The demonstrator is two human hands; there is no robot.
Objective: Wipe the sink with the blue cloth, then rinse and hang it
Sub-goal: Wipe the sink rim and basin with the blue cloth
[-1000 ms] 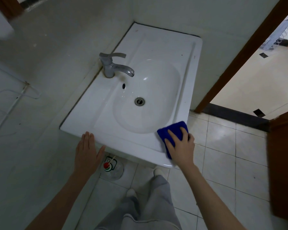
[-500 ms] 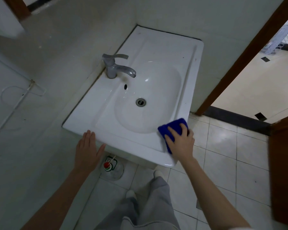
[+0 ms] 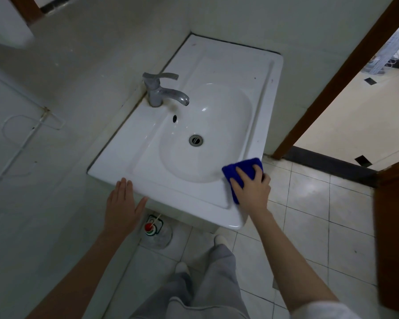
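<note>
While I watch through the head camera, the right hand (image 3: 251, 192) lies on top of a thick folded blue cloth (image 3: 247, 165), its fingers bent over the fabric and holding it down. The cloth sits on the near right corner of the white rectangular ceramic sink (image 3: 182, 194), on the flat ledge just beside the oval bowl. Its right side reaches the sink's outer edge, where the outer fingers curl over.

My left hand (image 3: 121, 208) is spread flat and holds nothing. The fingers are straight and close together, the thumb is angled out, and the fingertips touch the sink's front edge near the left corner.

At the back left of the bowl stands a dull grey metal faucet (image 3: 158, 90), its spout pointing over the basin. A dark overflow hole (image 3: 174, 118) sits below it, with the round metal drain (image 3: 195, 140) at the bottom of the bowl.

Under the sink, on the pale tiled floor (image 3: 309, 203), I can see a clear plastic bottle with a red cap (image 3: 158, 236). Lower down are grey trousers (image 3: 207, 284) and white shoes (image 3: 220, 239). To the right, a brown wooden door frame (image 3: 343, 72) runs up the wall.
</note>
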